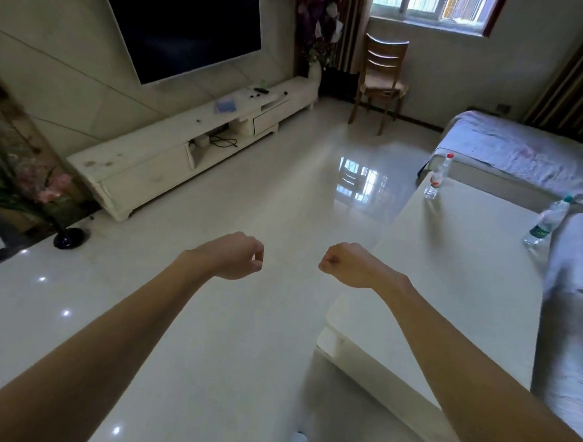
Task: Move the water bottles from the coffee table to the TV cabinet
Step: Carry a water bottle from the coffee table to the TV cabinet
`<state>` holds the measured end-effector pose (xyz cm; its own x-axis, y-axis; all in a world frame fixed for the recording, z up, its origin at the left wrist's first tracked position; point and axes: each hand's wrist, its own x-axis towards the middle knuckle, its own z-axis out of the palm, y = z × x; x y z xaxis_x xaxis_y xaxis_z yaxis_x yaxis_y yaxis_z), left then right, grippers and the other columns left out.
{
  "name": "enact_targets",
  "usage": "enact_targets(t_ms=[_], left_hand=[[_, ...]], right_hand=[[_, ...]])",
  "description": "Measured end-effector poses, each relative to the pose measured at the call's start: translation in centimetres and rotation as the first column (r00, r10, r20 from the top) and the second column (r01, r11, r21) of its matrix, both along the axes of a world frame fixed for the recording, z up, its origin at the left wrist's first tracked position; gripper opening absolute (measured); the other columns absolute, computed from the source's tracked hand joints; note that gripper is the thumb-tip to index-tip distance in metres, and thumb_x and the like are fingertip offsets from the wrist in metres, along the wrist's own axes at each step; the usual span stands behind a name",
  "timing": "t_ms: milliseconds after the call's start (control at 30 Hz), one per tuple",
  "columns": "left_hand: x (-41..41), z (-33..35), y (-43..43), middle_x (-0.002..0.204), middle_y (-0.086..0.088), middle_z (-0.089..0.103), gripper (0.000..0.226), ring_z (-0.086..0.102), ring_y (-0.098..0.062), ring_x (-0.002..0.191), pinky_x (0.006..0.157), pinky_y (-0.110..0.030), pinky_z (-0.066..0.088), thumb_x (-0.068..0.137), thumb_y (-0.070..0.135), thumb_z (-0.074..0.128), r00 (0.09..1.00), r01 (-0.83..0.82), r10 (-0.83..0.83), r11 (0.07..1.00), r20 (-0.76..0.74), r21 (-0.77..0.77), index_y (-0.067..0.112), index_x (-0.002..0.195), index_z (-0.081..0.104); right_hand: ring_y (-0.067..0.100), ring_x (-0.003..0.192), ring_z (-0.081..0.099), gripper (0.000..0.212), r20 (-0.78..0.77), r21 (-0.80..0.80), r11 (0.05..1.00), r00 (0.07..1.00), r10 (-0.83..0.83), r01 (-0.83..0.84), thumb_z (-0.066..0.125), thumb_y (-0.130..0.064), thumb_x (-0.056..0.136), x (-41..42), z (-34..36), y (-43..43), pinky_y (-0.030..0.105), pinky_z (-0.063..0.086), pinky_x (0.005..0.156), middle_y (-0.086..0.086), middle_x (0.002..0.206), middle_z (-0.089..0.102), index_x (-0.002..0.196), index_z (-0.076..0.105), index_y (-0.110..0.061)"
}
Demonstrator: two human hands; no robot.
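Note:
Two clear water bottles stand on the white coffee table [449,269] at the right. The red-capped bottle [437,177] is at the table's far left corner. The green-capped bottle [546,221] stands at the table's right edge beside the sofa. The long white TV cabinet [144,165] runs along the left wall under a dark TV. My left hand [236,256] and my right hand [347,264] are held out over the floor as fists, holding nothing, well short of both bottles.
The cabinet top holds a blue packet [224,105], a remote and small items. A wooden chair [382,80] stands at the far wall. A covered sofa [529,159] lies right of the table. A flower stand [68,238] sits at the left. Glossy floor lies between table and cabinet.

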<state>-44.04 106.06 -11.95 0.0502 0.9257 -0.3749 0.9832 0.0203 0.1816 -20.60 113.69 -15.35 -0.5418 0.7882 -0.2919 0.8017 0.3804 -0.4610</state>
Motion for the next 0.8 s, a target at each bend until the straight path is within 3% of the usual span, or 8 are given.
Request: enact_targets(t_ms=[200, 567, 800], left_hand=[[-0.5, -0.8, 8.6, 0.107, -0.003, 0.064, 0.021, 0.059, -0.020, 0.095, 0.080, -0.031, 0.047, 0.097, 0.034, 0.052, 1.000, 0.015, -0.014, 0.999, 0.019, -0.044, 0.021, 0.106, 0.066], [-4.7, -4.4, 26.0, 0.108, -0.005, 0.064, 0.022, 0.061, -0.023, 0.095, 0.081, -0.033, 0.050, 0.097, 0.035, 0.051, 0.993, 0.113, -0.109, 0.989, 0.051, -0.096, 0.022, 0.106, 0.065], [-10.4, -4.9, 40.0, 0.108, -0.006, 0.066, 0.024, 0.063, -0.025, 0.096, 0.077, -0.031, 0.049, 0.097, 0.031, 0.049, 0.984, 0.176, -0.177, 0.983, -0.008, -0.049, 0.017, 0.108, 0.066]], right_hand=[[0.029, 0.097, 0.064, 0.033, 0.034, -0.039, 0.999, 0.999, 0.001, 0.000, 0.054, -0.034, 0.095, -0.6, -1.4, 7.9, 0.041, 0.054, 0.088, 0.010, 0.102, 0.071, 0.097, 0.070, -0.005], [0.026, 0.098, 0.064, 0.033, 0.092, -0.047, 0.996, 0.994, -0.065, 0.070, 0.054, -0.033, 0.096, -4.3, -3.2, 23.2, 0.038, 0.052, 0.089, 0.010, 0.104, 0.071, 0.104, 0.071, -0.005], [0.024, 0.090, 0.066, 0.032, 0.141, -0.018, 0.985, 0.975, -0.170, 0.174, 0.056, -0.032, 0.097, -8.5, -2.2, 34.9, 0.034, 0.054, 0.080, 0.010, 0.104, 0.073, 0.105, 0.072, -0.006]])
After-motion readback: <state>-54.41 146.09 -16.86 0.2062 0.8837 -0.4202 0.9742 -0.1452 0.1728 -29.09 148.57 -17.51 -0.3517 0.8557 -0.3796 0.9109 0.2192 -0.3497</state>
